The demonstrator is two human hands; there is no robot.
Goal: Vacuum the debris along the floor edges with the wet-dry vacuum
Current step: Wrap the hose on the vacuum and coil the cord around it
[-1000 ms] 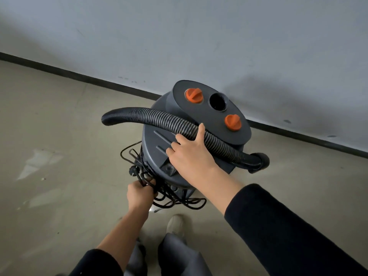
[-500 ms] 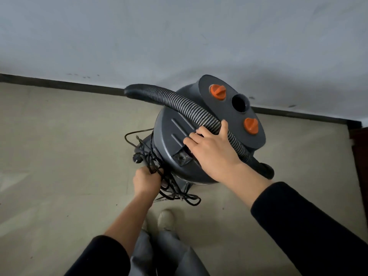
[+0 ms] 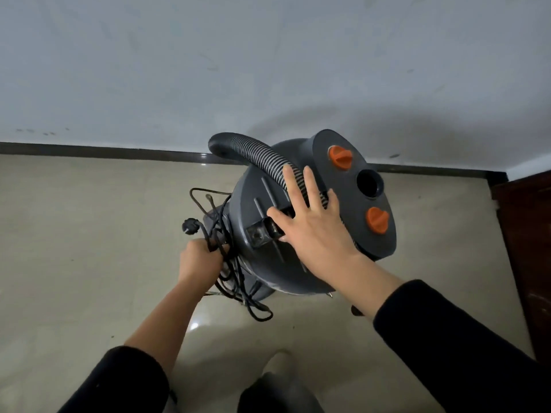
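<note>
The grey wet-dry vacuum [image 3: 268, 269] stands tilted on the floor near the wall. Its lid carries two orange knobs [image 3: 340, 158] and a round port [image 3: 370, 182]. A black ribbed hose [image 3: 253, 153] lies across the lid, its end pointing left. My right hand [image 3: 316, 228] is spread with straight fingers over the lid and hose. My left hand [image 3: 201, 259] grips a tangled bundle of black power cord [image 3: 235, 287] at the vacuum's left side. The plug [image 3: 190, 226] sticks out above that hand.
A beige tiled floor [image 3: 74, 248] meets a white wall along a dark baseboard [image 3: 104, 150]. A dark wooden door or cabinet [image 3: 527, 248] stands at the right edge. My shoe [image 3: 277, 362] and trouser legs show at the bottom.
My right hand let go of the hose and spread its fingers flat over the lid. The vacuum swung right, closer to the wall; the left hand kept its hold on the cord.
</note>
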